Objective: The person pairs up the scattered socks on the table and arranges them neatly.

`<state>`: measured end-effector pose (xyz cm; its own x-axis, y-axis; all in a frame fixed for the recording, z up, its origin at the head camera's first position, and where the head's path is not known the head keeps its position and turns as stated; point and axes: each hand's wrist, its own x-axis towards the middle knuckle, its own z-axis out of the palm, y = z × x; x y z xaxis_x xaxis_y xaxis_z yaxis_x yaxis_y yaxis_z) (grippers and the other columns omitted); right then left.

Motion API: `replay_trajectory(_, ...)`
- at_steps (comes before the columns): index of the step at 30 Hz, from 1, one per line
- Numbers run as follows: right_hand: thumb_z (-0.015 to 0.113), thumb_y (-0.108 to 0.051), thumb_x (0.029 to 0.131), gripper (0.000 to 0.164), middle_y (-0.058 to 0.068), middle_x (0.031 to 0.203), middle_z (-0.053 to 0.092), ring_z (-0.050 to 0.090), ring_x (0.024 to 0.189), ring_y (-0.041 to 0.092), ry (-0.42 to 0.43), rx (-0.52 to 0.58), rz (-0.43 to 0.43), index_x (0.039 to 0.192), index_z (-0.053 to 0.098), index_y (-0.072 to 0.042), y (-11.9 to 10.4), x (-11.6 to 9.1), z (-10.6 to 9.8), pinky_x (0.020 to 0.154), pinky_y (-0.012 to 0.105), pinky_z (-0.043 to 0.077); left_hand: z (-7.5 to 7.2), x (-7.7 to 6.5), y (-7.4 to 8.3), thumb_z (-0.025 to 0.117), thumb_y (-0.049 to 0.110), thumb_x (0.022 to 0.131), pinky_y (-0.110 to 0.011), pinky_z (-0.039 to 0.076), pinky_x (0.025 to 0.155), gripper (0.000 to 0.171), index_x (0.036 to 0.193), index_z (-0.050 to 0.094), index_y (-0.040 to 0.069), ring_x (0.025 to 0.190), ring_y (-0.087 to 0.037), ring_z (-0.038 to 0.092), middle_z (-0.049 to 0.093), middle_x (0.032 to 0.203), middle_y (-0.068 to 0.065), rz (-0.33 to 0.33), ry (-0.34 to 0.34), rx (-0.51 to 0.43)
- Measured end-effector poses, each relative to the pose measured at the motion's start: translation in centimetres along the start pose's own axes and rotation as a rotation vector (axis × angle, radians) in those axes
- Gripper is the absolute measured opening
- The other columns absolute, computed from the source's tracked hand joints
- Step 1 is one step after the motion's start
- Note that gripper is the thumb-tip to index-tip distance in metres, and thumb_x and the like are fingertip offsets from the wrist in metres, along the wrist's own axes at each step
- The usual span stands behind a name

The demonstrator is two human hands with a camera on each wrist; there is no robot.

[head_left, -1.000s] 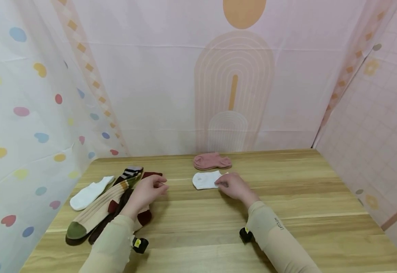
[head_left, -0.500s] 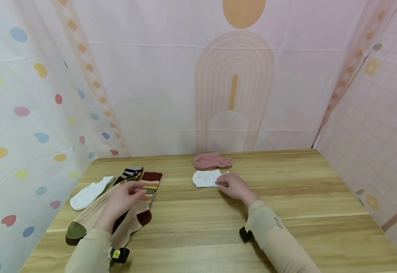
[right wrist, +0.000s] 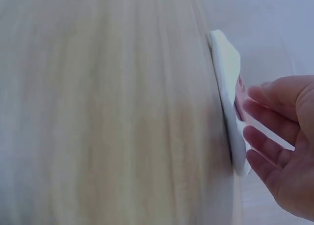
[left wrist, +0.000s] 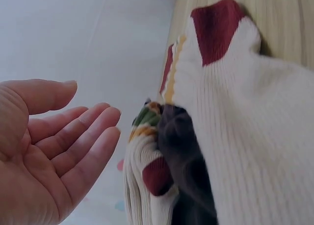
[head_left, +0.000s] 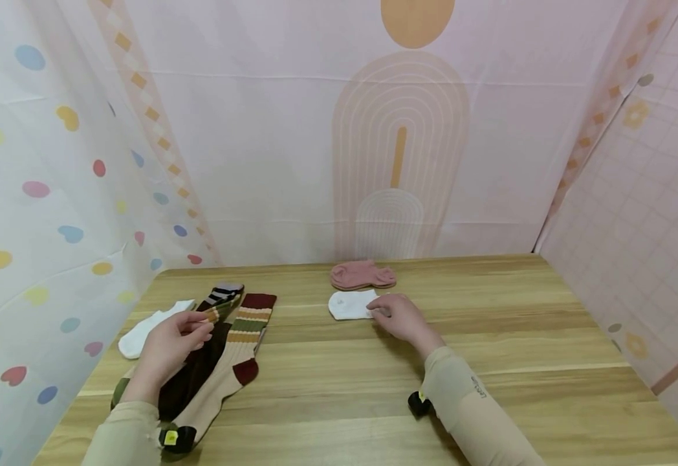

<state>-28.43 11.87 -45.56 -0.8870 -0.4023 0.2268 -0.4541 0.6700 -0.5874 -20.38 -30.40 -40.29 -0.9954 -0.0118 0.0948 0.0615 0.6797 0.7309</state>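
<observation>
My left hand [head_left: 170, 346] hovers over the sock pile on the left, palm bare and fingers loosely bent in the left wrist view. Beneath and beside it lie a cream sock [head_left: 217, 388] with maroon heel and striped cuff, a dark brown sock [head_left: 202, 366], and another cream sock [left wrist: 142, 186], mostly hidden by the hand in the head view. A white ankle sock [head_left: 135, 340] lies behind that hand. My right hand [head_left: 402, 317] is at the right end of another white ankle sock [head_left: 349, 305], its relaxed fingertips right beside the fabric in the right wrist view.
Pink ankle socks [head_left: 362, 275] lie just behind the central white sock, near the table's back edge. A dark sock with a grey striped cuff [head_left: 225, 294] tops the left pile. The wooden table [head_left: 519, 362] is bordered by patterned curtains [head_left: 269, 162].
My left hand has moved left and toward me across the sock pile, uncovering the maroon-heeled cream sock and the brown one. My right hand stays by the white sock.
</observation>
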Motion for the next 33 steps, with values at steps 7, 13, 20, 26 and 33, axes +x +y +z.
replay_trajectory(7,0.065,-0.008,0.094,0.019,0.009,0.113,0.071,0.061,0.114,0.031,0.054,0.068,-0.004,0.110,0.074,-0.006,-1.0,-0.2,0.3,0.102,0.048,0.042,-1.2,-0.2,-1.2,0.064,0.025,0.098,-0.026,0.052,0.068,0.042,0.123,0.061,-0.009,0.083,-0.022,0.067,0.071,0.100,-0.018,-0.009,0.079,0.140)
replay_trajectory(13,0.063,-0.006,0.094,0.019,0.009,0.110,0.072,0.063,0.109,0.029,0.040,0.084,-0.082,0.110,0.073,-0.003,-1.5,0.0,1.0,0.098,0.045,0.046,-2.4,-0.4,-2.5,0.063,0.028,0.098,-0.044,0.051,0.077,0.043,0.123,0.061,-0.008,0.095,-0.039,0.065,0.069,0.105,-0.023,-0.017,0.158,0.211)
replay_trajectory(20,0.064,-0.004,0.093,0.020,0.012,0.111,0.070,0.063,0.109,0.029,0.029,0.171,-0.155,0.111,0.071,0.002,-2.3,0.2,1.9,0.090,0.041,0.052,-4.0,-0.9,-4.2,0.060,0.025,0.099,-0.019,0.043,0.065,0.046,0.124,0.057,-0.013,0.085,-0.025,0.064,0.066,0.109,-0.029,-0.083,0.198,0.193)
replay_trajectory(26,0.064,-0.003,0.093,0.019,0.012,0.110,0.071,0.064,0.108,0.029,0.040,0.190,-0.151,0.111,0.071,0.001,-2.8,0.3,2.2,0.091,0.042,0.051,-4.5,-1.2,-5.8,0.060,0.019,0.098,-0.025,0.044,0.070,0.041,0.121,0.058,-0.014,0.077,-0.013,0.061,0.065,0.107,-0.031,-0.124,0.291,0.218)
replay_trajectory(33,0.063,-0.003,0.093,0.020,0.011,0.108,0.071,0.064,0.105,0.030,0.029,0.194,-0.156,0.111,0.071,0.002,-3.0,0.2,2.3,0.091,0.041,0.051,-5.2,-1.2,-7.4,0.059,0.016,0.097,-0.058,0.046,0.082,0.042,0.122,0.053,-0.017,0.103,-0.051,0.056,0.058,0.115,-0.039,-0.119,0.257,0.285)
